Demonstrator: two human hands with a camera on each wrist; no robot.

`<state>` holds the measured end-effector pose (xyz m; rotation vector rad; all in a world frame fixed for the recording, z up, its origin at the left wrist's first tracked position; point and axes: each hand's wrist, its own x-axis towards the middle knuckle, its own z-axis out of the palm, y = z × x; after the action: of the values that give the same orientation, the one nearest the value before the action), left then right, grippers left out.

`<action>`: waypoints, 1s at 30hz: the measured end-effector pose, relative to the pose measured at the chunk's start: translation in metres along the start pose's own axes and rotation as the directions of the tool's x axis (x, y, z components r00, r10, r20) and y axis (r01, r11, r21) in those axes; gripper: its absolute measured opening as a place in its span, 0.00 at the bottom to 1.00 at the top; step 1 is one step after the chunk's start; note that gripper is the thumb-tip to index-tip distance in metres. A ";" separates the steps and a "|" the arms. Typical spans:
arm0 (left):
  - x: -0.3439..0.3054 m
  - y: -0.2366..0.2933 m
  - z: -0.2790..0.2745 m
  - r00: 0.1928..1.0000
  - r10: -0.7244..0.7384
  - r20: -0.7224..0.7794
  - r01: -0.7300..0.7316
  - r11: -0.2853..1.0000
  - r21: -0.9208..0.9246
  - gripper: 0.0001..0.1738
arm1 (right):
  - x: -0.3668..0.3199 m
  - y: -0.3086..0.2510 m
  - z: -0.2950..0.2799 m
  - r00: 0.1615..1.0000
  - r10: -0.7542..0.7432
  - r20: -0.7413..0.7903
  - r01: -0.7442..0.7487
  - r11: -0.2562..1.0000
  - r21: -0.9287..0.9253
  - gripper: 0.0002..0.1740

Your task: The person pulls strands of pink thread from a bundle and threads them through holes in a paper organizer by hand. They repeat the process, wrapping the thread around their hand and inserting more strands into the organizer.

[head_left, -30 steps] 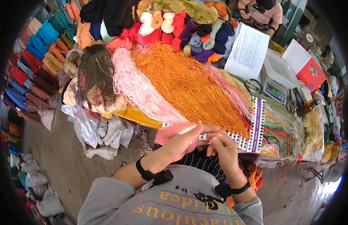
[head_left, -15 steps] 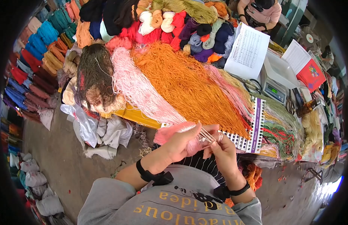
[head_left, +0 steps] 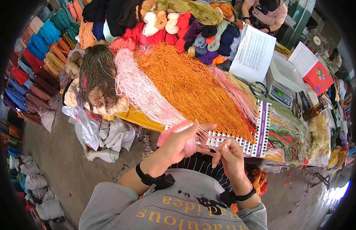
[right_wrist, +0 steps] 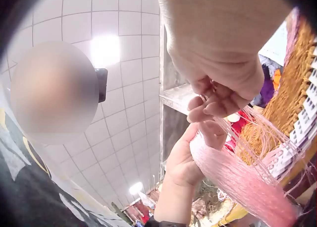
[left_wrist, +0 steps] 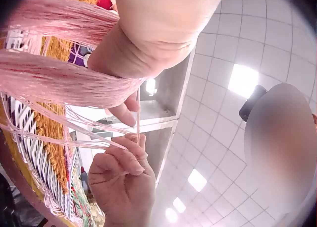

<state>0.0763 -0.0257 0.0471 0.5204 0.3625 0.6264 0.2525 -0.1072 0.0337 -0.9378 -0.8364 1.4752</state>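
A skein of pale pink yarn [left_wrist: 64, 81] hangs in my left hand [head_left: 172, 147], held at the crook between thumb and fingers. In the right wrist view the skein [right_wrist: 233, 180] trails down from that hand in a thick bundle. Facing it, my right hand [head_left: 232, 155] pinches several thin pink strands [head_left: 208, 143] between thumb and fingertips. Those strands stretch taut across the gap between both hands. Just beyond the hands, loose light pink yarn [head_left: 135, 82] lies spread beside a wide fan of orange yarn [head_left: 181, 84].
A white perforated strip [head_left: 263, 130] runs along the table's near edge. At the right are a digital scale [head_left: 280, 94], a printed sheet [head_left: 254, 50] and a red booklet [head_left: 318, 76]. Dark brown yarn [head_left: 95, 73] lies at the left. Another person [head_left: 272, 15] is beyond the table.
The right fingers have taken hold of thin pink strands and drawn them out from the skein. The left hand has shifted slightly to the left, widening the gap.
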 end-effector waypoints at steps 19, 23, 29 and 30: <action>-0.004 0.004 0.009 0.987 -0.030 -0.157 0.049 0.992 0.116 0.31 | -0.010 -0.012 0.002 0.958 0.215 0.189 -0.109 0.884 -0.454 0.08; -0.012 0.011 -0.020 0.990 -0.126 -0.064 0.138 0.962 0.234 0.29 | -0.019 -0.022 0.000 0.947 -0.310 -0.088 0.166 0.703 -0.692 0.06; -0.050 0.055 -0.108 0.974 0.054 -0.219 -0.112 0.957 -0.266 0.20 | -0.044 -0.060 -0.076 0.620 -0.704 -0.345 0.389 0.658 -0.644 0.13; -0.064 0.071 -0.120 0.906 0.167 -0.389 -0.264 0.942 -0.209 0.20 | -0.058 -0.071 -0.098 0.585 -0.627 -0.515 0.514 0.777 -0.363 0.12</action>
<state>-0.0612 0.0245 -0.0003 0.1898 0.5715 0.9791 0.3735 -0.1581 0.0610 -1.0590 -0.6817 0.4613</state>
